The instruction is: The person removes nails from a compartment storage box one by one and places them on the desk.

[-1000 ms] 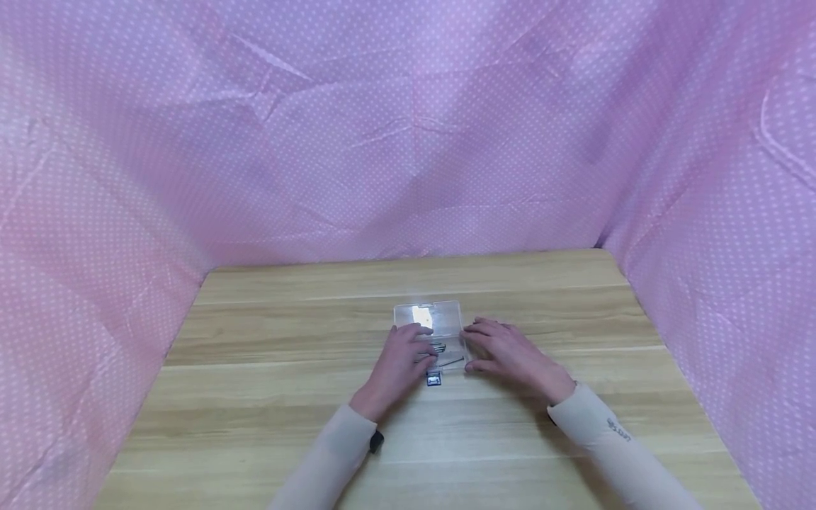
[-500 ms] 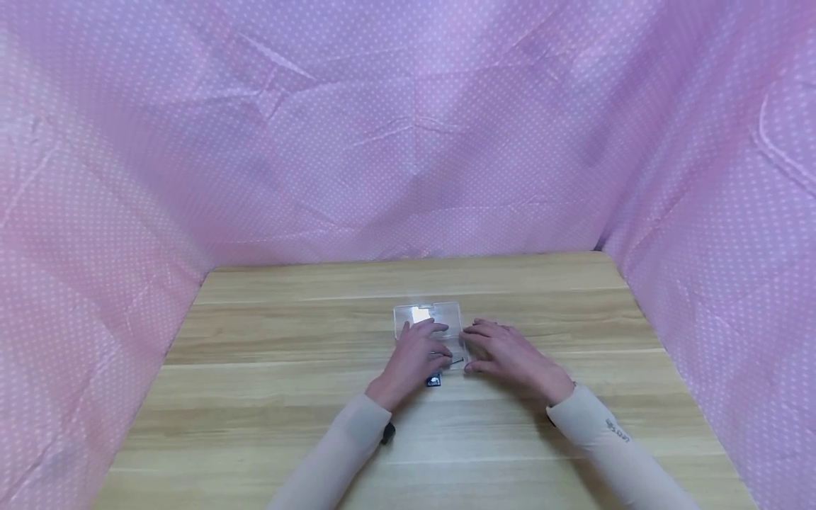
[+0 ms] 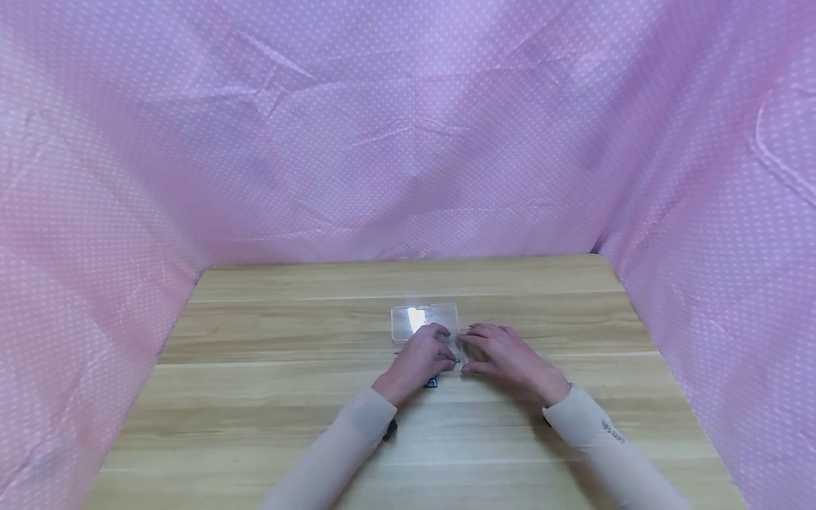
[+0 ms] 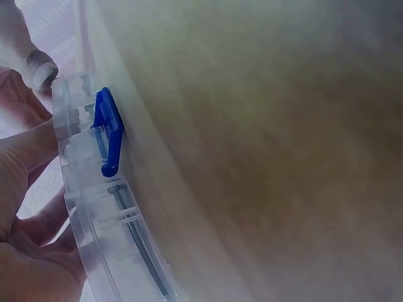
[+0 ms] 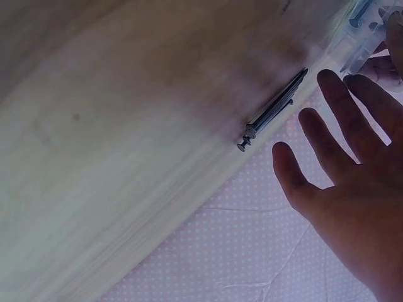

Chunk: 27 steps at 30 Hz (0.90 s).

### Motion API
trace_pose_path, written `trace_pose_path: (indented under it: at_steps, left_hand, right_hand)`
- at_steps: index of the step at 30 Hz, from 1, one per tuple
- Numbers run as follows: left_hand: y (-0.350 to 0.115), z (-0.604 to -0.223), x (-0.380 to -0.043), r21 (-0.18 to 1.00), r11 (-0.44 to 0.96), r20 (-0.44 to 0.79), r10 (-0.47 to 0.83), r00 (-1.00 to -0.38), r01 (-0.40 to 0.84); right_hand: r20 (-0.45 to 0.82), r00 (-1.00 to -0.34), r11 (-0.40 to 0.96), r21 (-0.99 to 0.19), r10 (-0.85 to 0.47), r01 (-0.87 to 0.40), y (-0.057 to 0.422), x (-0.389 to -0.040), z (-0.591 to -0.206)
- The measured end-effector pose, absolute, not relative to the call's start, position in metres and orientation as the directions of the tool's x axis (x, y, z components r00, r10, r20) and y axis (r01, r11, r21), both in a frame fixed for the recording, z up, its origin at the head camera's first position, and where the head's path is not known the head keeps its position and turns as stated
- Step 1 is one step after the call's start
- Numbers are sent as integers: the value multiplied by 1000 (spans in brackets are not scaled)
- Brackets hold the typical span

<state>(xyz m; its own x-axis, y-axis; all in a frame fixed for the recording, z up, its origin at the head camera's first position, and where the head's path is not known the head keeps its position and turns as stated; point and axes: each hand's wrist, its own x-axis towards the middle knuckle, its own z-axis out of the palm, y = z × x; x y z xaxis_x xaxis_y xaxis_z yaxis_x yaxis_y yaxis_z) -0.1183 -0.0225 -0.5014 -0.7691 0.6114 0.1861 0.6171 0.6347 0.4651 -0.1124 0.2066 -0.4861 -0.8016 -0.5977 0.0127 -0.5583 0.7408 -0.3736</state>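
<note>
A clear plastic box [image 3: 406, 326] lies on the table with its lid raised toward the back. Through its wall in the left wrist view I see a long nail [image 4: 140, 245] and a blue latch [image 4: 111, 132] on the front. My left hand [image 3: 417, 361] reaches over the box, thumb and index finger low inside its right part; I cannot tell whether they pinch a nail. My right hand [image 3: 503, 358] is at the box's right side, fingers extended, fingertips right at its edge. Several dark nails [image 5: 274, 110] lie bunched near the right fingers in the right wrist view.
The wood-grain table [image 3: 287, 397] spreads around the box. Pink dotted cloth [image 3: 408, 142] walls off its back and both sides. Long sleeves [image 3: 344, 432] cover both forearms.
My left hand has shifted to the right across the box, covering the nails and more of the blue latch. The right hand stays by the box's side.
</note>
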Motion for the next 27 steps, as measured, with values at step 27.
trace_pose_path:
  at_steps: [27]
  left_hand:
    - [-25, -497, -136, 363, 722, 29, 623, -782, 589]
  right_hand:
    - [39, -826, 774, -324, -563, -543, 195, -119, -489]
